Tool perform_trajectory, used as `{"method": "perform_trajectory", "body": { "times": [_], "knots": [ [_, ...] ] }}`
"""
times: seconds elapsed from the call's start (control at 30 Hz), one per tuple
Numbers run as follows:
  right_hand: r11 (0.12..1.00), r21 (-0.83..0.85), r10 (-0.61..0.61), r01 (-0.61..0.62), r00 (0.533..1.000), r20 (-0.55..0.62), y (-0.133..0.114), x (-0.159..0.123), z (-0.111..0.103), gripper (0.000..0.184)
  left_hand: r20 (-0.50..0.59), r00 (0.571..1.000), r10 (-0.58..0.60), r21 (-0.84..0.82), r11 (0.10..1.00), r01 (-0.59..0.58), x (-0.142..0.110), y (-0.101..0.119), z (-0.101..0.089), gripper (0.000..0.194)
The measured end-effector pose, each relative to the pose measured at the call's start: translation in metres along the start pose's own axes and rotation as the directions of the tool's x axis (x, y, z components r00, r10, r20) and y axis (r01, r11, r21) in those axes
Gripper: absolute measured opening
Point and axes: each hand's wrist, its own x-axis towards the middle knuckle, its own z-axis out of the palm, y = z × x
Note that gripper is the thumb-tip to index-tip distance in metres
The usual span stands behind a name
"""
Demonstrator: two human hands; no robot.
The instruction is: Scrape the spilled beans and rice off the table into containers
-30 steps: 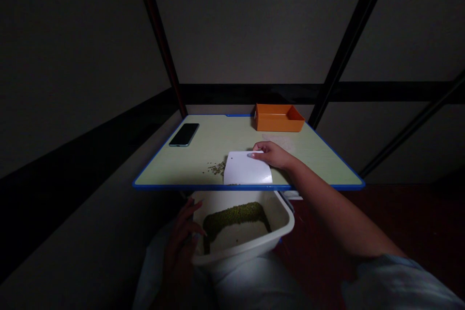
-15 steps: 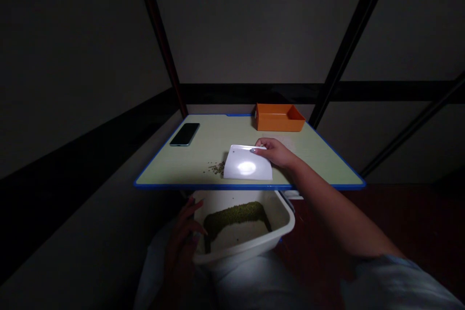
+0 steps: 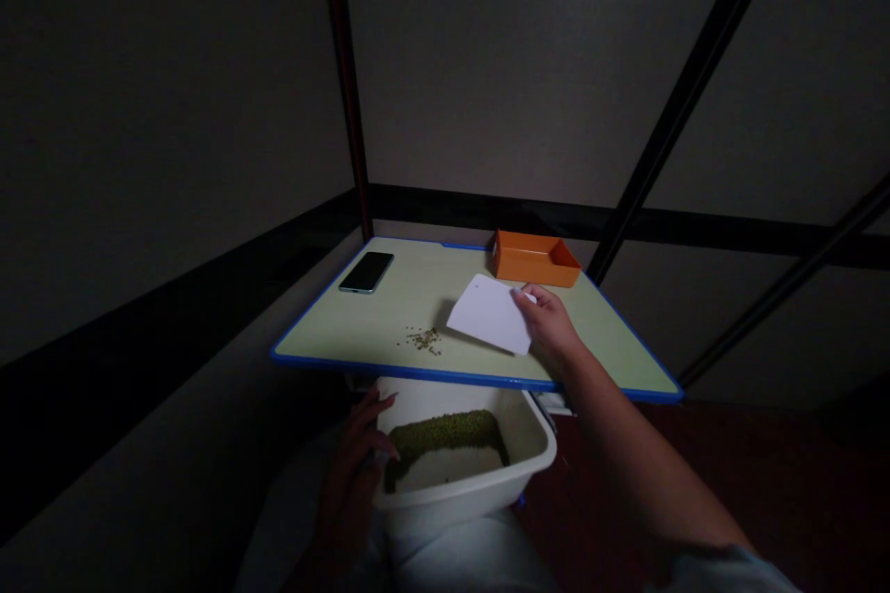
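The right hand (image 3: pixel 546 315) pinches the card (image 3: pixel 490 313) above the table (image 3: pixel 312 324); the left hand (image 3: pixel 356 459) touches the tub (image 3: pixel 473 489) at its left rim, how firmly I cannot tell. A careless knock could scatter the loose seeds (image 3: pixel 424 339) left of the card.

A: What's hidden at counter's (image 3: pixel 334 324) near edge?
B: White tub's (image 3: pixel 473 493) far rim, mostly, under it.
A: R hand (image 3: pixel 553 320)?
B: Some fingertips behind card (image 3: pixel 490 315); sleeve (image 3: pixel 730 567) cut off, btm of view.
A: L hand (image 3: pixel 362 445)?
B: Wrist lost in dark; grip unclear.
A: Grains (image 3: pixel 425 340) nr same edge?
B: Too sm. to ID.
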Motion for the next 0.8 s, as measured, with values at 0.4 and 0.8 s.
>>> {"method": "perform_trajectory", "body": {
  "times": [0.4, 0.8],
  "knots": [
    [0.348, -0.434, -0.714, 0.831, 0.535, 0.452, -0.040, -0.113, 0.031, 0.005, -0.033, 0.999, 0.010, 0.007, 1.000, -0.010, 0.001, -0.002, 0.002, 0.025],
    [0.150, -0.554, -0.668, 0.819, 0.497, 0.554, -0.023, -0.115, 0.054, 0.011, -0.011, 1.000, 0.010, 0.032, 0.999, -0.010, 0.000, -0.007, 0.000, 0.022]
  ]
}}
